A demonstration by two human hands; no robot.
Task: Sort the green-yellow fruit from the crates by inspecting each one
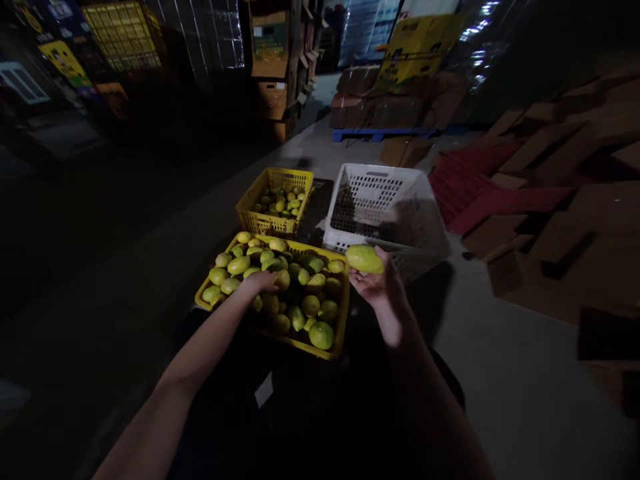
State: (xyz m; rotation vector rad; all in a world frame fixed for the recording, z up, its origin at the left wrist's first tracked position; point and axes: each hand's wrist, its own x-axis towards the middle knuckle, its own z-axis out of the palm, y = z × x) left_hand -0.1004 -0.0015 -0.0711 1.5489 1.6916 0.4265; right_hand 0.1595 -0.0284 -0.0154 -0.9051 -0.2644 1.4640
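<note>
A greenish-yellow lemon (pixel 365 259), long and oval, rests in my right hand (pixel 379 283), its fingers curled under and around it. That hand is raised just right of a full yellow crate (pixel 343 327) and in front of a white crate. My left hand (pixel 261 283) reaches down into the pile in the yellow crate, its fingers closed at a yellow lemon (pixel 282 280). Part of these fingers is hidden among the fruit. Several lemons, from green to yellow and of mixed sizes, surround it, with a large green one (pixel 321 335) at the near right corner.
A smaller yellow crate (pixel 245 212) behind holds more lemons. The white slotted crate (pixel 437 233) stands to its right. Flattened cardboard boxes (pixel 545 267) and a red crate (pixel 457 190) lie at right. Stacked cartons (pixel 273 100) and a blue pallet (pixel 377 135) stand farther back.
</note>
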